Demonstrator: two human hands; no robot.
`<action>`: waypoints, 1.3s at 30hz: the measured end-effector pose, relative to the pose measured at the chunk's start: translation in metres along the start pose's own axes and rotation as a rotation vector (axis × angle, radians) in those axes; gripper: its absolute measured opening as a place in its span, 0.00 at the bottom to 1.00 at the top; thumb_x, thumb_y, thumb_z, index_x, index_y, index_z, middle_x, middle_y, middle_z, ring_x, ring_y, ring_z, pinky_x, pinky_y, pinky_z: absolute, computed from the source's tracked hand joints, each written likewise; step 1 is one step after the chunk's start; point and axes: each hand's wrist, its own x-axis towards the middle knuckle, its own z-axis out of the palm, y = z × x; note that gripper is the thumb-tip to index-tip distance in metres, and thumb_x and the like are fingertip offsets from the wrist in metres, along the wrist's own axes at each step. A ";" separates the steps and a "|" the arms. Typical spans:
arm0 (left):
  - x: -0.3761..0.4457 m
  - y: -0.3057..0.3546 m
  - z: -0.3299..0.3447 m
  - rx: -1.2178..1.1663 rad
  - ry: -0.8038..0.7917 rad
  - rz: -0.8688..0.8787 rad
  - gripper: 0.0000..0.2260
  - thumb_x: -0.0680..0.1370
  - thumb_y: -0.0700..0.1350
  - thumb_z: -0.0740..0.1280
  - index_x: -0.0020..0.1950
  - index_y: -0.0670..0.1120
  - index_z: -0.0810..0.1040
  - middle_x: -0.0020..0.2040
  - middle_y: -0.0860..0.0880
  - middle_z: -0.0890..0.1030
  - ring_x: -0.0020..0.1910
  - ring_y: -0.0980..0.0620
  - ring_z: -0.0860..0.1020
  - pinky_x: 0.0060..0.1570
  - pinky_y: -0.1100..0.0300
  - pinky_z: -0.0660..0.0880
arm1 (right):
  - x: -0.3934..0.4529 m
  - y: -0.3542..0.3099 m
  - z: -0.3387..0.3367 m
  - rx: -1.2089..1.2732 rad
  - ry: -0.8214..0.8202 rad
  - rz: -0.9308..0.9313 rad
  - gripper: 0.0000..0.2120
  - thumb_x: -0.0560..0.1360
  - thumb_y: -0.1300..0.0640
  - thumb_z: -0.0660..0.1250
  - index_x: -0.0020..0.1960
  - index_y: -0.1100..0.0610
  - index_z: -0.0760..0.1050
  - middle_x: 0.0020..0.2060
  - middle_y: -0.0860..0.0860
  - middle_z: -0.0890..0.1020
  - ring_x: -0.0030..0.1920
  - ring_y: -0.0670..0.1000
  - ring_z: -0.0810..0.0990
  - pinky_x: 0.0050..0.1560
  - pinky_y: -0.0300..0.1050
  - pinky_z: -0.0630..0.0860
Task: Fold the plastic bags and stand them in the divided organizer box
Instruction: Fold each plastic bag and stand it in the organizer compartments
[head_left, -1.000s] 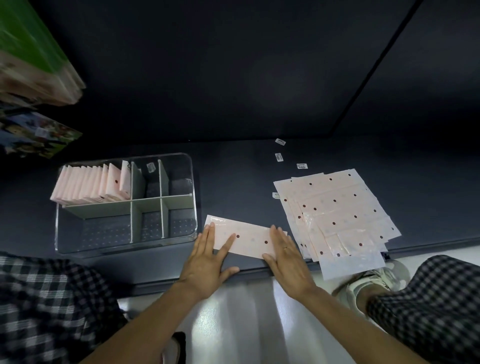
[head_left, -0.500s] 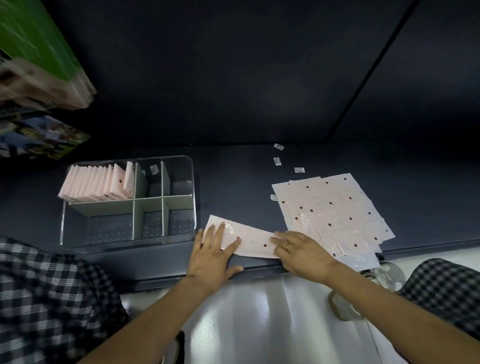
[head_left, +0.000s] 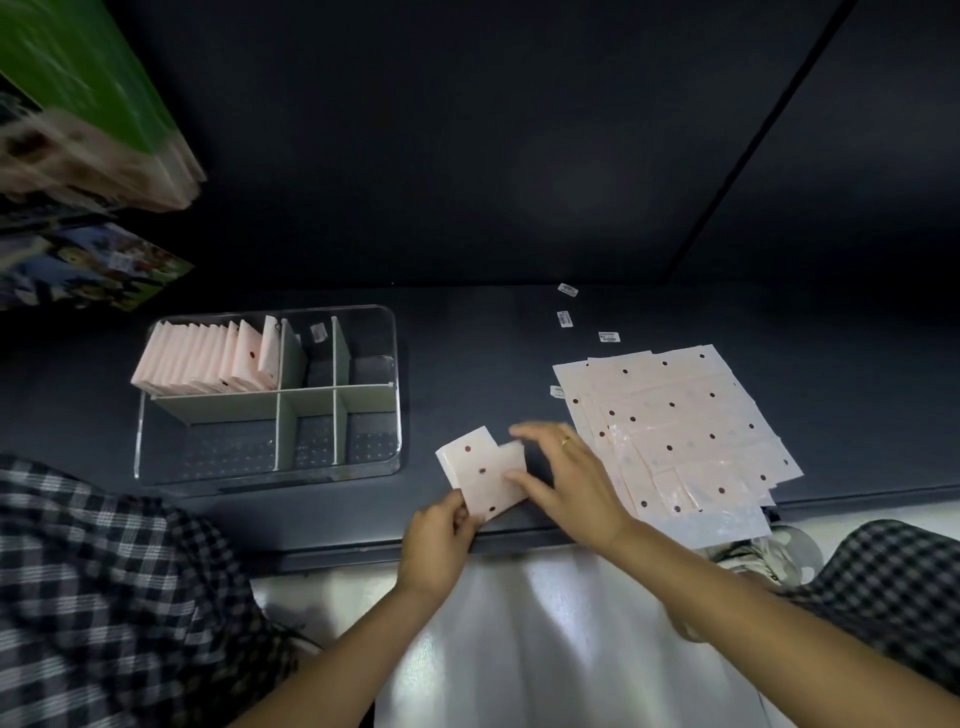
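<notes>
Now the left hand (head_left: 439, 535) is pinching the folded bag (head_left: 485, 475) at its near corner while the right hand (head_left: 566, 480) is gripping its far edge, closing the fold near the shelf edge; next it needs carrying to the organizer box (head_left: 270, 470), where folded bags (head_left: 208, 358) are already filling the back-left compartment; unfolded stack (head_left: 670, 426) waiting right

No text could be read anywhere. Small white stickers (head_left: 608, 336) lay on the dark surface (head_left: 467, 353) beyond the flat bags (head_left: 675, 426); they carried dark print, perhaps barcodes, too small to make out. Another such sticker (head_left: 318, 332) sat inside the clear box (head_left: 270, 467), equally unreadable. The printed package (head_left: 88, 265) at the far left showed a colourful picture and a pale label, both blurred. The bags bore only dark dots, no lettering.
</notes>
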 end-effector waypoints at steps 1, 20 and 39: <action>0.000 0.001 0.000 -0.056 0.008 -0.051 0.05 0.75 0.41 0.69 0.48 0.40 0.78 0.36 0.47 0.81 0.38 0.46 0.79 0.40 0.55 0.72 | 0.003 0.000 0.002 -0.007 0.028 0.011 0.18 0.74 0.53 0.70 0.61 0.56 0.74 0.58 0.50 0.78 0.58 0.51 0.74 0.58 0.42 0.72; 0.004 -0.007 -0.007 0.530 -0.062 0.372 0.17 0.80 0.51 0.59 0.68 0.48 0.68 0.68 0.50 0.69 0.68 0.47 0.68 0.63 0.56 0.66 | -0.017 0.017 0.054 -0.274 -0.190 -0.224 0.19 0.70 0.56 0.74 0.61 0.54 0.79 0.61 0.51 0.79 0.60 0.51 0.79 0.52 0.46 0.80; 0.035 -0.037 -0.024 0.724 -0.329 0.412 0.35 0.78 0.64 0.54 0.78 0.50 0.44 0.78 0.47 0.40 0.76 0.50 0.37 0.72 0.58 0.33 | 0.014 0.021 0.038 -0.565 -0.214 -0.593 0.18 0.54 0.58 0.82 0.44 0.54 0.83 0.45 0.51 0.86 0.46 0.50 0.85 0.47 0.42 0.80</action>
